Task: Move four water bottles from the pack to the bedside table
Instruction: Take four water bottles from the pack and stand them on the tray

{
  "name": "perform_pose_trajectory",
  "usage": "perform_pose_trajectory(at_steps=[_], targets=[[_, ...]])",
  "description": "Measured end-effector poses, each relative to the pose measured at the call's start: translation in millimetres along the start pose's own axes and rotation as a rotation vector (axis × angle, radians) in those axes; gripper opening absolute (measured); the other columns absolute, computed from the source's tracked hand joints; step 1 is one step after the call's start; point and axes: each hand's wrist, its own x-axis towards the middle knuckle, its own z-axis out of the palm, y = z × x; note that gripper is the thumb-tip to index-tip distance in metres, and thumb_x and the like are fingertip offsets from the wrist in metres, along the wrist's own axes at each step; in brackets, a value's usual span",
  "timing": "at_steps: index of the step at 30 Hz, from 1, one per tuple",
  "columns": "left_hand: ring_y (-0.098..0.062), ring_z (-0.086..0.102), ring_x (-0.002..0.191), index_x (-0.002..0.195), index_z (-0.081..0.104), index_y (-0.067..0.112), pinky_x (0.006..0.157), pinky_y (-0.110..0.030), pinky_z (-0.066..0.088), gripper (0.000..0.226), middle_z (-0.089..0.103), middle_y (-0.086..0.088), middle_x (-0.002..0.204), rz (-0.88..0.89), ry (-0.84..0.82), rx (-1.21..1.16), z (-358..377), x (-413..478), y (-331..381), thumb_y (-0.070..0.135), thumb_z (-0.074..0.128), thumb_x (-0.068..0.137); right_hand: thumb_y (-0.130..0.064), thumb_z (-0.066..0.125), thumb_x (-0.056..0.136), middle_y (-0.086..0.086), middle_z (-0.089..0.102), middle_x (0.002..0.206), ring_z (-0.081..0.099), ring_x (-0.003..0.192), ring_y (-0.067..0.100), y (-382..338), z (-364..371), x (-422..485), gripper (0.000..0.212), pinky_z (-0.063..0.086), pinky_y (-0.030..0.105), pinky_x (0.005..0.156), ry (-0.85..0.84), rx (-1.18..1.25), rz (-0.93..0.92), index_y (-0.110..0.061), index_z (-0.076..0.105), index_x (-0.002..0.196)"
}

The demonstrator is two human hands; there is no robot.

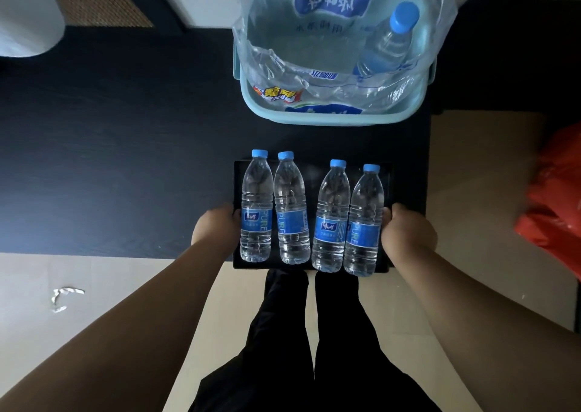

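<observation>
Dark tabletop carries a blue tub lined with the torn pack, one bottle inside; nearer, four bottles stand on a black tray, its sides clasped by left hand and right hand

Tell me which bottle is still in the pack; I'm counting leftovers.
The bottle leaning inside the torn plastic pack in the basin. The other four lie on the black tray.
</observation>
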Motion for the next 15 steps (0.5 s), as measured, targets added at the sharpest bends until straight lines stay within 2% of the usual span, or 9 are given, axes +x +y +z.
perform_pose_trajectory(at_steps=[4, 8, 12, 15], targets=[[-0.033, 0.055, 0.069, 0.095, 0.058, 0.011, 0.060, -0.035, 0.043, 0.031, 0.058, -0.009, 0.078, -0.018, 0.029, -0.022, -1, -9, 2, 0.033, 0.040, 0.104, -0.044, 0.031, 0.110, 0.004, 0.057, 0.070, 0.057, 0.069, 0.030, 1, 2, -9, 0.042, 0.040, 0.034, 0.059, 0.005, 0.084, 0.051, -0.016, 0.052, 0.086], [-0.030, 0.057, 0.066, 0.093, 0.057, 0.014, 0.058, -0.034, 0.043, 0.031, 0.061, -0.007, 0.074, -0.018, 0.031, -0.061, -7, -19, 2, 0.036, 0.038, 0.104, -0.046, 0.032, 0.110, 0.005, 0.060, 0.072, 0.056, 0.064, 0.024, 4, -1, -18, 0.043, 0.037, 0.033, 0.055, -0.014, 0.159, 0.067, -0.016, 0.051, 0.086], [-0.024, 0.056, 0.062, 0.091, 0.056, 0.015, 0.054, -0.032, 0.041, 0.029, 0.060, -0.005, 0.072, -0.042, 0.061, -0.109, -17, -35, 3, 0.034, 0.038, 0.104, -0.044, 0.037, 0.109, 0.007, 0.059, 0.068, 0.052, 0.059, 0.023, 7, -13, -29, 0.043, 0.034, 0.033, 0.054, 0.004, 0.352, 0.071, -0.017, 0.048, 0.077], [-0.020, 0.056, 0.061, 0.087, 0.054, 0.015, 0.053, -0.032, 0.040, 0.029, 0.059, -0.004, 0.071, -0.058, 0.083, -0.142, -29, -47, 5, 0.033, 0.039, 0.104, -0.040, 0.042, 0.109, 0.008, 0.057, 0.064, 0.050, 0.055, 0.025, 8, -27, -38, 0.043, 0.033, 0.032, 0.052, 0.059, 0.481, 0.008, -0.017, 0.044, 0.073]])
